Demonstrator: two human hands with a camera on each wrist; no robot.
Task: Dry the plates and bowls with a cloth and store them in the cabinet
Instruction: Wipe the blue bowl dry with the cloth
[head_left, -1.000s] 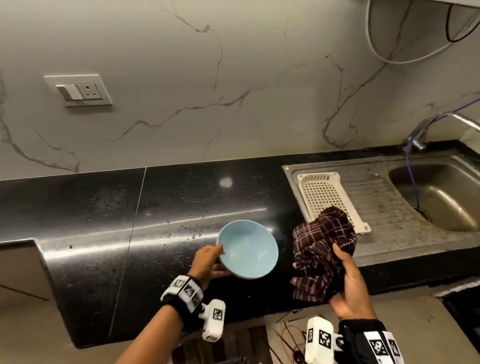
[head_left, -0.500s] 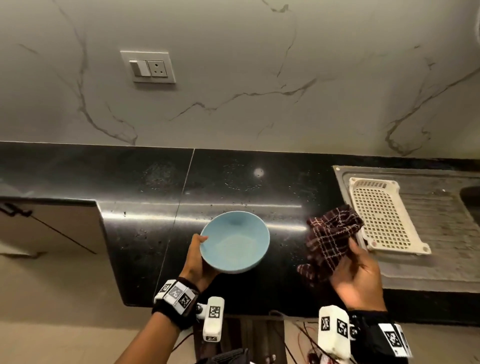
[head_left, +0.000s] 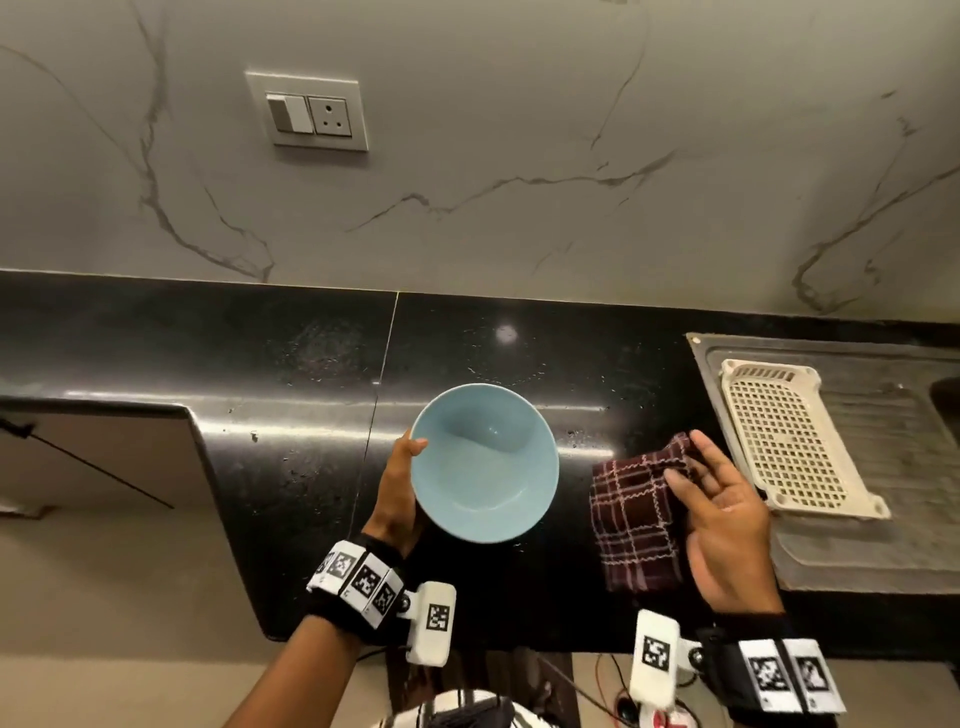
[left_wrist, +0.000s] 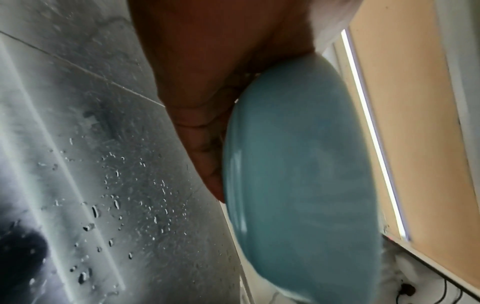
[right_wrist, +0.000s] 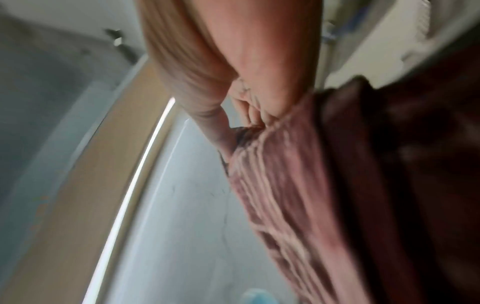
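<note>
Overhead, head view: the black countertop (head_left: 291, 374) runs along the marble wall (head_left: 519, 171), its front edge cutting back at the left above a cabinet door (head_left: 104, 467); water droplets dot the bare stone behind the hands. The left hand (head_left: 397, 496) holds the blue bowl (head_left: 485, 465) above the counter's front half, thumb hooked over the near-left rim, remaining fingers hidden beneath. Well apart to the right, the right hand (head_left: 722, 512) holds the checked cloth (head_left: 636, 525) with palm up, thumb pressing the fabric and the other fingers behind its upper fold; the cloth hangs over the counter edge. Just beside it, a white perforated tray (head_left: 789, 441) lies on the steel draining board (head_left: 883, 493). A switch and socket plate (head_left: 311, 114) sits on the wall.

Left wrist view: the fingers (left_wrist: 205, 127) curl against the bowl's (left_wrist: 303, 185) underside, gripping it clear of the wet countertop (left_wrist: 91, 164).

Right wrist view (blurred): the thumb (right_wrist: 272, 67) and fingers (right_wrist: 187, 67) pinch the gathered cloth (right_wrist: 298, 174), which trails downward to the right.
</note>
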